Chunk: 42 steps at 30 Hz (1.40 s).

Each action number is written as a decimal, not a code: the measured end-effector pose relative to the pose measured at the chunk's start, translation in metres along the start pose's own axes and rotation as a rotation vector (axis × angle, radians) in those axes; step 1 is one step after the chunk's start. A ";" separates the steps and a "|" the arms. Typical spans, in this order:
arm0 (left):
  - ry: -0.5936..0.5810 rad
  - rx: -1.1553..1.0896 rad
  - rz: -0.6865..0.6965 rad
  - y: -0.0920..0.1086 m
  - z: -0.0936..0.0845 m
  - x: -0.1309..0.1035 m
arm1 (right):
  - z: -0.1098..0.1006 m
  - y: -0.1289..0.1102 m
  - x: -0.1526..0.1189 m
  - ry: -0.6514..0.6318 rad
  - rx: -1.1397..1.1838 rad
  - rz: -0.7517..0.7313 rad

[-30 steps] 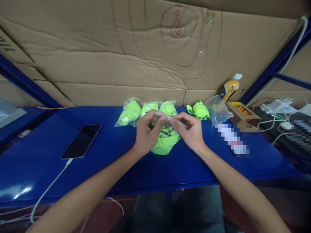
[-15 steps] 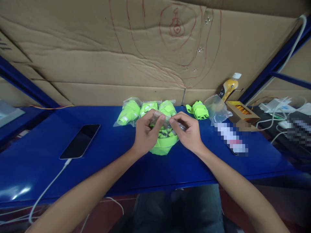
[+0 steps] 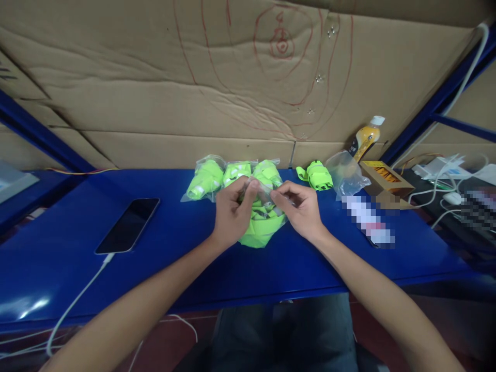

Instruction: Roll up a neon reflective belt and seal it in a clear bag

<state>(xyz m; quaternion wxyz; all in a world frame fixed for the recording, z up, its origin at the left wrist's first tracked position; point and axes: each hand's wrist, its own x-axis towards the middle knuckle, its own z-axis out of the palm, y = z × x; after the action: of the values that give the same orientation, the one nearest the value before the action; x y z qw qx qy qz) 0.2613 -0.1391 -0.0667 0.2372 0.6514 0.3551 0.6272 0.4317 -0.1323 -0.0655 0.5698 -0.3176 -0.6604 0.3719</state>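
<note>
Centre frame, on blue worktop (image 3: 155, 268): my left hand (image 3: 231, 214) and right hand (image 3: 300, 209) both pinch the top edge of a clear plastic bag holding neon-green fabric (image 3: 262, 227), fingers closed on it.

Top of clear bag (image 3: 263, 206) hidden behind left hand (image 3: 231, 217) and right hand (image 3: 300, 212). Flat item (image 3: 368, 221) on surface (image 3: 174, 258) pixelated, unreadable. Dark object (image 3: 480, 206) at right edge pixelated, cut off. Bottle (image 3: 364, 138) label too small to read.
</note>
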 end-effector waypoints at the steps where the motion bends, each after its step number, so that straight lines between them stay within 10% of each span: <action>1: -0.004 -0.005 -0.010 0.000 0.000 0.000 | 0.000 0.000 0.000 0.008 0.001 0.000; 7: -0.124 -0.096 -0.052 -0.004 -0.003 0.006 | -0.004 0.000 0.002 0.000 0.039 0.031; 42: -0.015 -0.165 -0.128 -0.021 -0.012 0.016 | -0.019 0.012 0.008 -0.089 0.063 0.037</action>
<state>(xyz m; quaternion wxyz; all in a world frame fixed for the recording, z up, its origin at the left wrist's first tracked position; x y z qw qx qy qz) 0.2455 -0.1157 -0.0711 0.3325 0.6102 0.3414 0.6330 0.4492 -0.1174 -0.0701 0.5427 -0.2945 -0.6671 0.4168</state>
